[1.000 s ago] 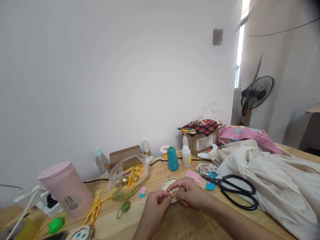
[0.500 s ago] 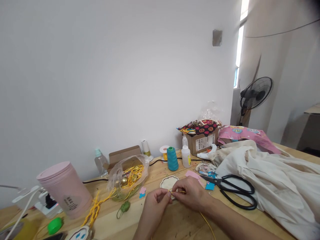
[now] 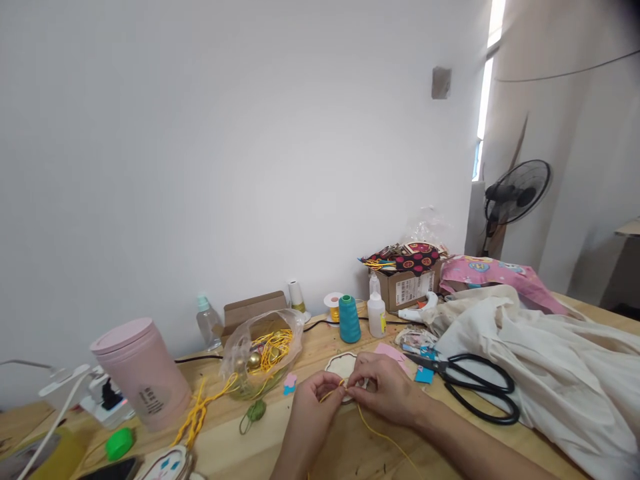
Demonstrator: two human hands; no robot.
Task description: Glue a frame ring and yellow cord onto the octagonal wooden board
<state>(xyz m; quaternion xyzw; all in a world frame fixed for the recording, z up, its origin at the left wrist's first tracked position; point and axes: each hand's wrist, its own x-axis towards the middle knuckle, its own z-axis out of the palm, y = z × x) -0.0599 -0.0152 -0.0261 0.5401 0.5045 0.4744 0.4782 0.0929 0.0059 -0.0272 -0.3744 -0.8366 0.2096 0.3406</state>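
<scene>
My left hand (image 3: 320,404) and my right hand (image 3: 380,388) meet at the fingertips over the table, both pinching a thin yellow cord (image 3: 376,432). One length of the cord trails down to the right from between the hands. Just behind my fingers lies a cream, scallop-edged piece with a dark outline (image 3: 340,363), partly covered by my right hand. The exact shape of the cord at the fingertips is too small to make out.
Black-handled scissors (image 3: 475,383) and white cloth (image 3: 540,353) lie to the right. Behind stand a teal thread cone (image 3: 349,321) and a glue bottle (image 3: 377,315). Leftward are a plastic bag of yellow cords (image 3: 295,327), a green thread bundle (image 3: 257,410) and a pink canister (image 3: 143,380).
The view has shifted slightly, so everything sits a little lower and further right. The fingers have changed position on the cord, and its hanging length now leaves from nearer the fingertips.
</scene>
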